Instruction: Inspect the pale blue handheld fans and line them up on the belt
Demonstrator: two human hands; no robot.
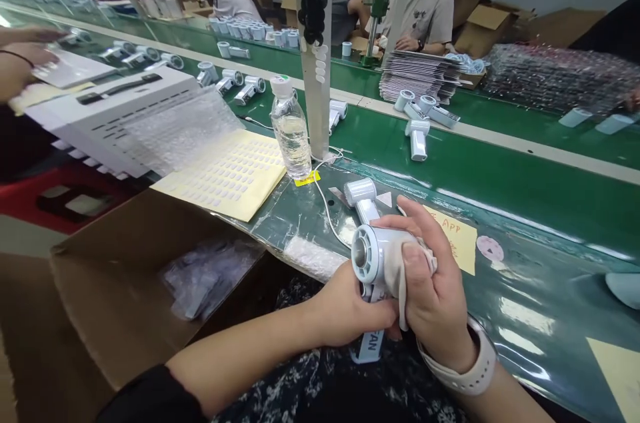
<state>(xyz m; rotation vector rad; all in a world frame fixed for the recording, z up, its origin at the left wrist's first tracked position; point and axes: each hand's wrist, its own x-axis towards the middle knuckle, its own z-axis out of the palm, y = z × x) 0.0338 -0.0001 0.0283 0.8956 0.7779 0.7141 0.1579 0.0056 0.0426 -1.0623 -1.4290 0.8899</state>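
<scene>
Bare-handed at a busy assembly line, a worker holds a pale blue handheld fan [389, 240] at the lower center of the frame, in front of the green surface [530, 290]. The left grip [350, 316] is closed around the upper handle, just below the round head; the handle's long axis runs nearly upright in the frame, its lettered lower end showing beneath the fingers. The right grip [436, 286] is partly curled, its thumb pinning a white cloth [395, 273] against the head; whether its other fingers touch the bare shell is impossible to tell. The fan thus lies between the two: its head above the left grip and immediately left of the right one, the slotted end facing left. The left is nearer the handle, the right nearer the head. Just above the pair, a second fan [361, 193] rests on the surface, its handle partly hidden behind the first. A yellow note [465, 250] lies to the right, a water bottle [291, 133] stands at upper center, and an open carton [105, 290] fills the lower left.
</scene>
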